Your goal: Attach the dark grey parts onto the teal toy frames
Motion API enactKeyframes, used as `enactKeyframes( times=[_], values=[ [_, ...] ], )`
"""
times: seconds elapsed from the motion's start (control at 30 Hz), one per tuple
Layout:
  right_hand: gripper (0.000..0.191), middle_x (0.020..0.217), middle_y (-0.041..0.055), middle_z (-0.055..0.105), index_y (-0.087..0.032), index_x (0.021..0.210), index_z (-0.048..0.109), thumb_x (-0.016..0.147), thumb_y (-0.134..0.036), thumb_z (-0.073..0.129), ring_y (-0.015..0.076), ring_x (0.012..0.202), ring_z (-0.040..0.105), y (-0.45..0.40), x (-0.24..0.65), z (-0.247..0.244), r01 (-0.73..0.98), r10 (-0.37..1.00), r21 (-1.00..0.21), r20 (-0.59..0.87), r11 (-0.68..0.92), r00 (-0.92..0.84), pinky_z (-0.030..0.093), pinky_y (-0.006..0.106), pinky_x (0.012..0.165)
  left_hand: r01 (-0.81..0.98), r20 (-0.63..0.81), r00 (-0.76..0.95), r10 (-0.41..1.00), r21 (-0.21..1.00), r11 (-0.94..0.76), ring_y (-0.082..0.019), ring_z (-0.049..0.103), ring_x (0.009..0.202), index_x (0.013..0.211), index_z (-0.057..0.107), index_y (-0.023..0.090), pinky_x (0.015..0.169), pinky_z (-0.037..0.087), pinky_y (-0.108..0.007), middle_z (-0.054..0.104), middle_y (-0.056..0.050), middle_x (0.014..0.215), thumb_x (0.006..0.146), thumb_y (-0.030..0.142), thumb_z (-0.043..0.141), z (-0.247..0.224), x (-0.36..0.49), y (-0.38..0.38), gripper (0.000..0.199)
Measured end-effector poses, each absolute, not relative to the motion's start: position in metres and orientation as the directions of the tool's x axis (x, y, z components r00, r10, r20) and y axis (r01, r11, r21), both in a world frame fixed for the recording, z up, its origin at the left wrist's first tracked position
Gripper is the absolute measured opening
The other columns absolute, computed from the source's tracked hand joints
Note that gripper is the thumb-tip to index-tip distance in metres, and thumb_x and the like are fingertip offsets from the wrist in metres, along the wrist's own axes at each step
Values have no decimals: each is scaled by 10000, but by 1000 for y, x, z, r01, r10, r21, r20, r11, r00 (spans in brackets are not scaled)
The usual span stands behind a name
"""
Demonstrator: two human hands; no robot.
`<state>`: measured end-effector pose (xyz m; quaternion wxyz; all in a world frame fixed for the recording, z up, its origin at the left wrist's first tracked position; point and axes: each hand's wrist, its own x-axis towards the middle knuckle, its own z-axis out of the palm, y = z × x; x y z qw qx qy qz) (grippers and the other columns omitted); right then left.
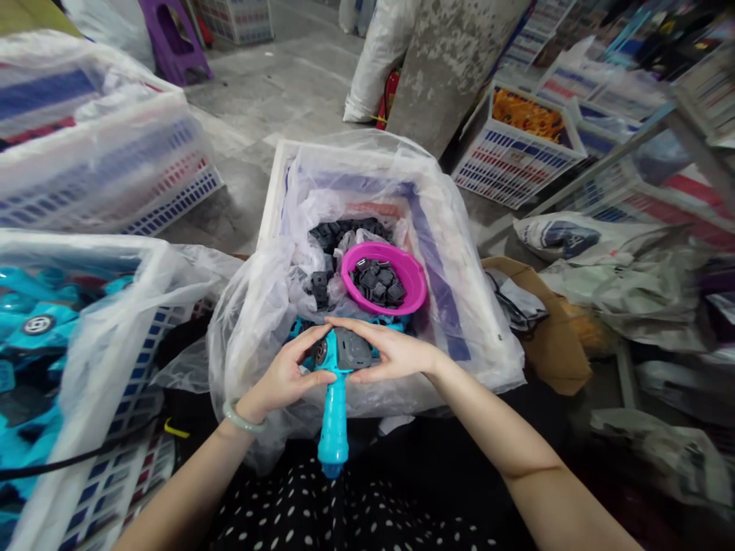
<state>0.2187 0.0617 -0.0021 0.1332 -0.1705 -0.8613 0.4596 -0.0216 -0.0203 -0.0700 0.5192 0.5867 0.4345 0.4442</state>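
Between my two hands is a turquoise plastic toy (334, 421) with a long handle pointing down toward my lap. A dark grey block-like part (352, 350) sits on its head, and a round dark disc shows on the left side. My left hand (295, 363) grips the toy's left side, thumb near the handle's top. From the right, my right hand (396, 352) is closed around the grey part, fingers over its top edge. Just beyond, a magenta bowl (416, 287) holds several small dark grey pieces (377, 282).
The bowl stands in a plastic-lined white crate (482, 306) with more dark parts (330, 233). At left, another crate (109, 249) holds turquoise toys (40, 325). A crate with orange parts (517, 164), a pillar (451, 69) and a purple stool (175, 46) are farther off.
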Motion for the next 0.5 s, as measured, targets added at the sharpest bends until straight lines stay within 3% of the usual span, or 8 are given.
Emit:
enactKeyframes(
  times=[0.13,0.3,0.43,0.5],
  values=[
    [887,1594,207,428,-160,1603,296,892,-431,752,304,1457,483,58,209,-3,330,538,-788,2,520,-843,428,460,1198,54,57,168,984,996,-67,-330,487,1430,1488,539,243,1237,358,-509,521,-119,1540,817,372,809,-72,-21,-20,735],
    [859,1557,191,468,-203,1577,306,882,-424,760,307,1429,513,48,198,-9,342,583,-777,39,528,-812,456,478,1173,-24,44,223,974,999,-39,-321,417,1467,1523,464,254,1257,307,-487,456,-105,1577,884,382,719,-69,-19,-24,700],
    [785,1454,186,530,-202,1527,336,889,-402,747,330,1342,578,35,186,-17,384,666,-746,106,545,-739,533,496,1083,-63,85,35,996,995,-82,-328,476,1378,1407,532,237,1211,349,-513,536,-111,1434,933,467,606,-68,-8,-26,532],
    [750,1428,196,533,-189,1506,351,893,-370,742,345,1333,574,31,182,-20,399,670,-706,144,585,-728,542,506,1066,-1,120,-55,991,993,-120,-330,407,1432,1360,573,231,1232,312,-504,523,-111,1438,942,498,576,-68,-2,-24,495]
  ],
)
